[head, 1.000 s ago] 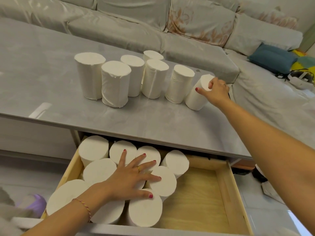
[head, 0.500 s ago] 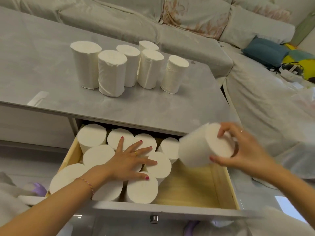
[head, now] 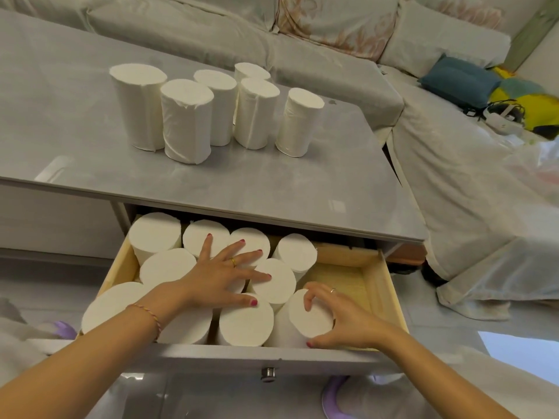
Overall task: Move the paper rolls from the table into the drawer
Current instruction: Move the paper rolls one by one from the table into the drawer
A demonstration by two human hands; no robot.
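Note:
Several white paper rolls (head: 186,120) stand upright in a cluster on the grey table (head: 257,179). Below its front edge the wooden drawer (head: 390,285) is pulled out, and several rolls (head: 155,234) stand packed in its left half. My left hand (head: 223,275) lies flat, fingers spread, on top of those rolls. My right hand (head: 338,319) grips one more paper roll (head: 307,319) by its upper end. That roll leans inside the drawer at the front, against the packed ones. The drawer's right part shows bare wood.
A covered sofa (head: 332,34) runs behind and to the right of the table, with a blue cushion (head: 459,81) and a headset (head: 505,114) on it. The drawer's grey front panel (head: 242,358) with a small metal knob (head: 267,372) is nearest to me.
My right hand took the rightmost roll off the table, carried it down and toward me, and now holds it inside the drawer. My left hand stayed on the packed rolls.

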